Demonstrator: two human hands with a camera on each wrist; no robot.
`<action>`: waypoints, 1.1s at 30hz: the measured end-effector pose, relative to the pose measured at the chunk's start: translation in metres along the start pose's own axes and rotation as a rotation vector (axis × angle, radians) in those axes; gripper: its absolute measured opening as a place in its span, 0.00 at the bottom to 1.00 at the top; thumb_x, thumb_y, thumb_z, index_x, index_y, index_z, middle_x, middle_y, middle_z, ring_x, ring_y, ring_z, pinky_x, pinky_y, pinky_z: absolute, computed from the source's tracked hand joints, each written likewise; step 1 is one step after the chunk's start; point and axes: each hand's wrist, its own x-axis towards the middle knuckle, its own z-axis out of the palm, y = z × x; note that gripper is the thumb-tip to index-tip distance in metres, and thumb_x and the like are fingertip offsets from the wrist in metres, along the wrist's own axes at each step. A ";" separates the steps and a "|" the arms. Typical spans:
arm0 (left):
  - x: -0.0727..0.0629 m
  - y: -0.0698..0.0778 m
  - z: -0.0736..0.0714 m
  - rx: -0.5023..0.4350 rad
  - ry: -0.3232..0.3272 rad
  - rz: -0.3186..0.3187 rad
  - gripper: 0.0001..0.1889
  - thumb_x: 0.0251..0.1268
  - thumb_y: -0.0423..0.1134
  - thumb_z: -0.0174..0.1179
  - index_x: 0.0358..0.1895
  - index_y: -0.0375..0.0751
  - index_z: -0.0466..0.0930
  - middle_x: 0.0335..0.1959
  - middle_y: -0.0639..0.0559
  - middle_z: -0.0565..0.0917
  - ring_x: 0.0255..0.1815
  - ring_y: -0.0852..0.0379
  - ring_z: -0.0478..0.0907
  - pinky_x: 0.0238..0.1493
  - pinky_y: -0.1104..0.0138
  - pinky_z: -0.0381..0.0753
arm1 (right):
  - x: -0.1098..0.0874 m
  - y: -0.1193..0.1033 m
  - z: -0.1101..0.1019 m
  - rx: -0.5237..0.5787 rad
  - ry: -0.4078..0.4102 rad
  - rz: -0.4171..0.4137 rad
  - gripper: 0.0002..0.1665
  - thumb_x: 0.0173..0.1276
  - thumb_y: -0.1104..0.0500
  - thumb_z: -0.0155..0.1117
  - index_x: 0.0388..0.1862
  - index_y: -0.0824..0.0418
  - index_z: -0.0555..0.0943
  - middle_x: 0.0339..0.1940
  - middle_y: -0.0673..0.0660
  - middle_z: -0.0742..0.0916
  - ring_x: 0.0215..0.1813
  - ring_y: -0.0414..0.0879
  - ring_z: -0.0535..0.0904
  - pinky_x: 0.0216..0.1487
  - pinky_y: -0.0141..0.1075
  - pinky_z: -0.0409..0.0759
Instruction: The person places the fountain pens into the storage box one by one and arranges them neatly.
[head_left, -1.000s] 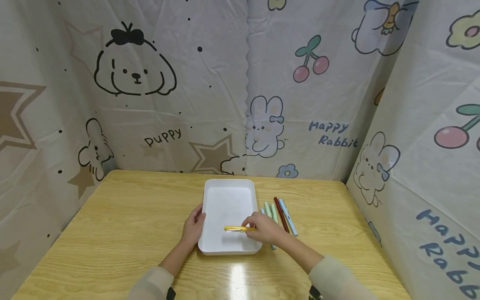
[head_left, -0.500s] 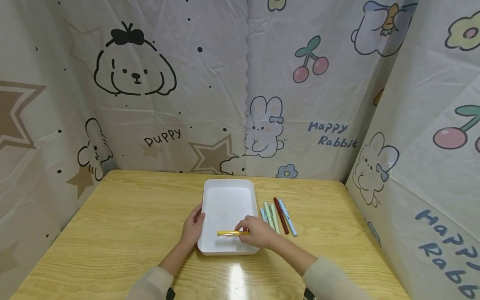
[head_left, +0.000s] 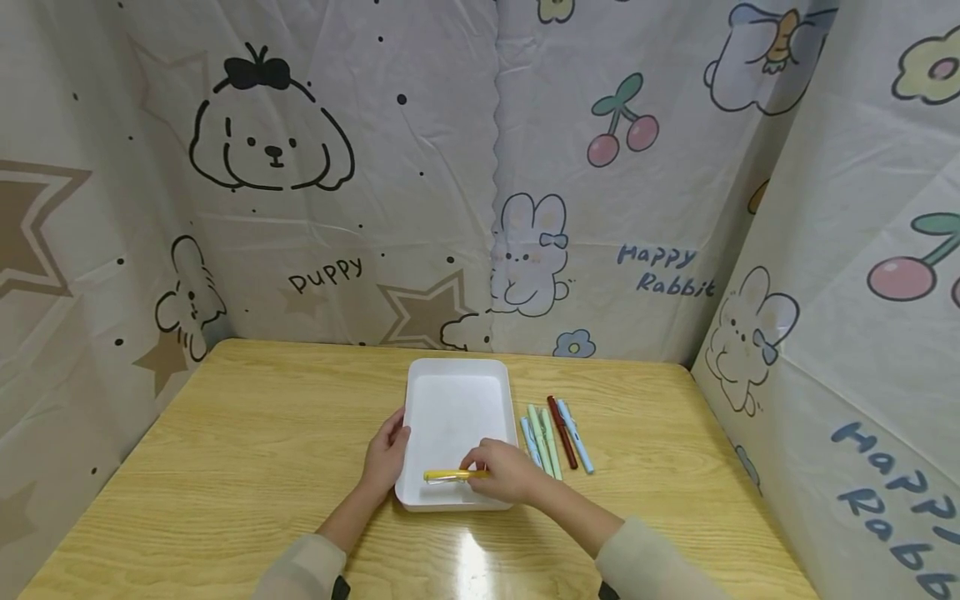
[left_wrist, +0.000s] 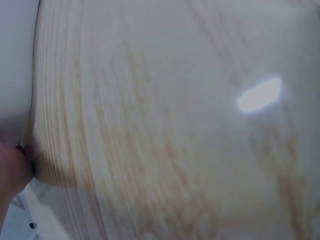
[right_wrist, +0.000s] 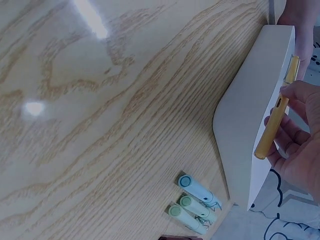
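Note:
A yellow pen (head_left: pixel 447 476) with a metal clip lies crosswise over the near end of the white tray (head_left: pixel 453 404). My right hand (head_left: pixel 504 472) pinches it between thumb and fingers. The right wrist view shows the pen (right_wrist: pixel 272 125) held above the tray's rim; any contact with the tray floor cannot be made out. At the tray's left side, my left hand (head_left: pixel 386 457) grips the wall, thumb near the rim. Only a small part of the left hand (left_wrist: pixel 14 170) enters the left wrist view, at its left edge.
Right of the tray lie several pens: a light blue pen (head_left: pixel 531 442), two pale green ones (head_left: pixel 551 442), a dark red pen (head_left: pixel 562 432) and another light blue pen (head_left: pixel 576 437). Patterned curtains (head_left: pixel 420 208) enclose the wooden table (head_left: pixel 300 417) at the back and sides.
My right hand has moved left and toward the near end of the tray, carrying the yellow pen. The left hand and tray stay in place. The pens at right are less covered.

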 end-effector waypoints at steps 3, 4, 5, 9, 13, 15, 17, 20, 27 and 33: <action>0.000 0.000 0.000 0.000 0.000 0.005 0.23 0.74 0.38 0.44 0.70 0.42 0.60 0.69 0.39 0.65 0.64 0.44 0.68 0.63 0.52 0.70 | 0.000 -0.001 0.001 0.000 -0.002 0.001 0.11 0.60 0.59 0.64 0.42 0.55 0.84 0.27 0.47 0.78 0.28 0.34 0.67 0.28 0.25 0.67; 0.000 -0.001 0.000 -0.001 0.002 0.005 0.23 0.74 0.38 0.44 0.70 0.42 0.60 0.69 0.39 0.66 0.64 0.44 0.68 0.63 0.52 0.70 | 0.001 -0.001 0.002 -0.001 -0.003 0.001 0.11 0.60 0.58 0.64 0.41 0.55 0.84 0.27 0.47 0.78 0.28 0.34 0.67 0.28 0.25 0.67; 0.000 -0.001 0.000 -0.001 0.004 0.006 0.23 0.74 0.38 0.44 0.70 0.42 0.60 0.68 0.39 0.66 0.64 0.44 0.68 0.63 0.53 0.70 | 0.001 -0.001 0.002 -0.002 -0.003 0.001 0.10 0.59 0.59 0.64 0.41 0.55 0.84 0.27 0.47 0.78 0.28 0.34 0.67 0.28 0.25 0.67; -0.001 -0.001 0.000 -0.001 0.006 0.016 0.23 0.74 0.38 0.44 0.70 0.42 0.60 0.68 0.39 0.66 0.63 0.44 0.69 0.63 0.53 0.71 | 0.002 -0.001 0.005 -0.005 -0.005 0.005 0.10 0.59 0.59 0.64 0.41 0.55 0.84 0.27 0.47 0.78 0.28 0.34 0.67 0.28 0.25 0.67; -0.001 -0.001 0.000 0.008 0.003 0.024 0.23 0.74 0.38 0.44 0.70 0.41 0.60 0.68 0.38 0.66 0.63 0.43 0.69 0.62 0.52 0.71 | 0.004 -0.002 0.007 0.001 -0.012 0.021 0.10 0.59 0.59 0.64 0.41 0.55 0.84 0.26 0.46 0.78 0.28 0.34 0.67 0.29 0.25 0.67; -0.002 -0.001 0.000 0.010 0.004 0.026 0.23 0.74 0.38 0.44 0.70 0.41 0.60 0.68 0.38 0.67 0.63 0.43 0.69 0.62 0.52 0.71 | 0.005 -0.002 0.008 0.007 -0.017 0.029 0.10 0.59 0.59 0.64 0.41 0.55 0.84 0.26 0.46 0.77 0.28 0.34 0.67 0.29 0.25 0.67; -0.002 -0.001 0.001 0.010 0.006 0.026 0.23 0.74 0.38 0.44 0.70 0.41 0.60 0.67 0.38 0.67 0.63 0.43 0.69 0.62 0.52 0.72 | 0.005 -0.002 0.009 0.008 -0.021 0.030 0.10 0.59 0.59 0.64 0.41 0.55 0.84 0.25 0.46 0.77 0.28 0.34 0.67 0.29 0.25 0.67; -0.001 -0.002 0.001 0.003 0.009 0.024 0.23 0.74 0.38 0.45 0.70 0.41 0.61 0.67 0.38 0.67 0.63 0.44 0.69 0.62 0.53 0.72 | 0.007 -0.002 0.010 0.007 -0.021 0.025 0.10 0.59 0.60 0.64 0.40 0.56 0.85 0.25 0.45 0.77 0.27 0.34 0.66 0.28 0.25 0.67; -0.001 -0.001 0.001 0.000 0.008 0.024 0.23 0.74 0.37 0.44 0.70 0.40 0.60 0.68 0.38 0.67 0.63 0.44 0.69 0.62 0.53 0.71 | 0.009 -0.001 0.012 0.006 -0.030 0.022 0.11 0.58 0.60 0.63 0.41 0.56 0.85 0.25 0.46 0.78 0.27 0.33 0.67 0.29 0.25 0.68; -0.001 0.000 0.001 -0.005 0.009 0.025 0.23 0.74 0.37 0.44 0.70 0.41 0.60 0.68 0.38 0.67 0.63 0.44 0.69 0.63 0.53 0.71 | 0.010 0.001 0.015 0.018 -0.037 0.023 0.11 0.58 0.60 0.64 0.40 0.57 0.85 0.24 0.45 0.78 0.27 0.33 0.67 0.29 0.25 0.69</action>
